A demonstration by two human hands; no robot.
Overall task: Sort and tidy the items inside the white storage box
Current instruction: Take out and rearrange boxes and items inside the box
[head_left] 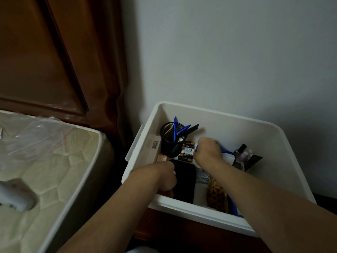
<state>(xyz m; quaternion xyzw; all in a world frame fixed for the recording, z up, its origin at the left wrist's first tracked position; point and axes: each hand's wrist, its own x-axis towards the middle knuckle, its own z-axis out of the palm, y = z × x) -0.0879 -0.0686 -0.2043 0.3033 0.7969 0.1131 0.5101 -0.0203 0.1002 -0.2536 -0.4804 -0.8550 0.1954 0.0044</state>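
we see the white box [224,115] standing against the wall [237,52], beside a mattress [45,157]. both hands reach down into it.

our left hand [168,178] is at the near left corner, its fingers curled down over the left edge of a black case [185,181] lying flat on the bottom; the fingertips are hidden, so we cannot tell how firmly they hold it.

our right hand [209,148] is deeper in, blurred, fingers bent into a fist just right of a stack of batteries [187,150]. a bit of blue shows at the knuckles, touching them; we cannot tell what it is or whether the fingers grip it.

behind the batteries stands a black mesh cup [170,143] with blue pens [175,128]. right of the wrist stand small bottles [242,152]. near the front wall lies a bag of nuts [217,196], between the arms.
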